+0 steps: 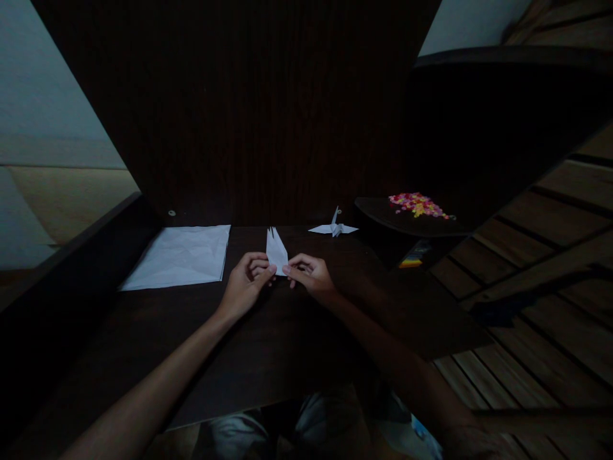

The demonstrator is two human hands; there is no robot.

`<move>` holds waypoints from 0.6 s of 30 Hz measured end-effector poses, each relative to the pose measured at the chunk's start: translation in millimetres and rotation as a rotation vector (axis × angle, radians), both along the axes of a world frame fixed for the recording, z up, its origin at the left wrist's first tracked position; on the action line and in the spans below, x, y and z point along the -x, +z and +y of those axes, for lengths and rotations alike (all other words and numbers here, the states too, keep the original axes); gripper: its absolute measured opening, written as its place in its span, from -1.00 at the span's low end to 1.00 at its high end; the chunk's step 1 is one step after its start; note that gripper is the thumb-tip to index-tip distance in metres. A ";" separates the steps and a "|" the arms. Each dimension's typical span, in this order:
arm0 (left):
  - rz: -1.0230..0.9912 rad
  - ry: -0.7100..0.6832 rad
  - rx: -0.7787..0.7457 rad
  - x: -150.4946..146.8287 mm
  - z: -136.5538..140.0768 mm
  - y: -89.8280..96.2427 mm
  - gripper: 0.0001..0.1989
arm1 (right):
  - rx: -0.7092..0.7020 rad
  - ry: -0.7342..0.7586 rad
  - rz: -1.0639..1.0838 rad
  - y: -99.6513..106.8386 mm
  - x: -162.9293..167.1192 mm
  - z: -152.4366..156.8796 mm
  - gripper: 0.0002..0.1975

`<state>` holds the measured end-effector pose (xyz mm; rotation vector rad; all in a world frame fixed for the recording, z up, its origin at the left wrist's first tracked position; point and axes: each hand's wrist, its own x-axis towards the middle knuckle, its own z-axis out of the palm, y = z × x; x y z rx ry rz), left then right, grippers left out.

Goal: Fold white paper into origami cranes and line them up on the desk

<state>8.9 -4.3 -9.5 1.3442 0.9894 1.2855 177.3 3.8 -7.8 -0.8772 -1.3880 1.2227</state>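
Between both hands is a small piece of folded white paper (277, 249), its narrow split points facing away from me. My left hand (249, 276) pinches its lower left side, thumb in front and the fingers curled behind. On the lower right side, my right hand (309, 275) grips it the same way, thumb on the front face. A finished white paper crane (335, 229) stands beyond my right hand, its wings spread and one thin point upright. To the left lies a stack of white paper sheets (179, 257), slightly creased.
A dark wooden desk (268, 345) has a tall back panel (287, 115) and a raised left side edge (81, 255). On a low rounded shelf (378, 211) at the right sits a pile of small pink, red and yellow pieces (419, 205). Wooden slats (550, 223) are farther right.
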 end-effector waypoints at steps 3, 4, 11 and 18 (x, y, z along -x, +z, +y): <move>0.005 0.051 -0.065 0.3 -1.3 1.0 -0.65 | -0.027 0.051 -0.038 -2.4 2.0 -2.6 -0.74; 0.056 0.050 -0.092 0.7 -2.5 2.5 -0.70 | -0.030 0.060 -0.048 -3.2 2.6 -3.0 -0.74; 0.313 0.008 -0.132 2.7 -10.1 13.1 -0.80 | -0.124 0.039 -0.070 -4.6 0.7 -1.2 -0.76; 0.203 -0.069 -0.093 1.1 -10.8 12.6 -0.68 | -0.135 0.026 -0.070 -4.3 -2.4 0.7 -0.76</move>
